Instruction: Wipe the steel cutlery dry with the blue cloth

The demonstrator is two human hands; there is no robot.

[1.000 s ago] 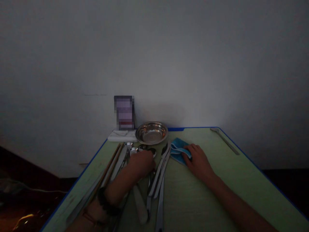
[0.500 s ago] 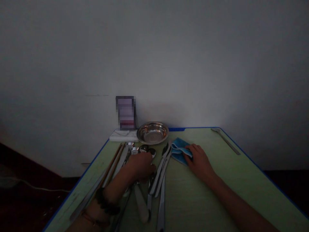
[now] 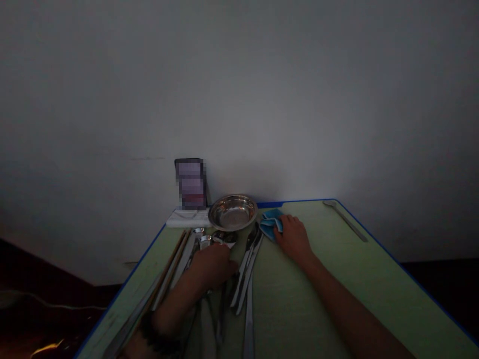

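Observation:
My left hand (image 3: pixel 215 267), a dark beaded bracelet on its wrist, is curled down over a pile of cutlery. Its fingertips are hidden, so what they grip cannot be made out. Bowls of metal spoons (image 3: pixel 205 241) show just beyond the knuckles. To the right of this hand lie several table knives (image 3: pixel 245 279), side by side. My right hand (image 3: pixel 295 239) is closed on a folded blue cloth (image 3: pixel 270 224), resting on the table beside the knives' far ends.
A shiny metal bowl (image 3: pixel 232 213) stands at the back, near the wall. Left of it, a phone-like screen (image 3: pixel 191 184) leans upright behind a white slab (image 3: pixel 187 218). Wooden chopsticks (image 3: pixel 175 262) lie along the left. One fork-like utensil (image 3: pixel 346 222) rests at the table's right edge.
The view has shifted slightly. My right hand and the blue cloth have moved a little left and closer to the bowl. My left hand stays over the cutlery.

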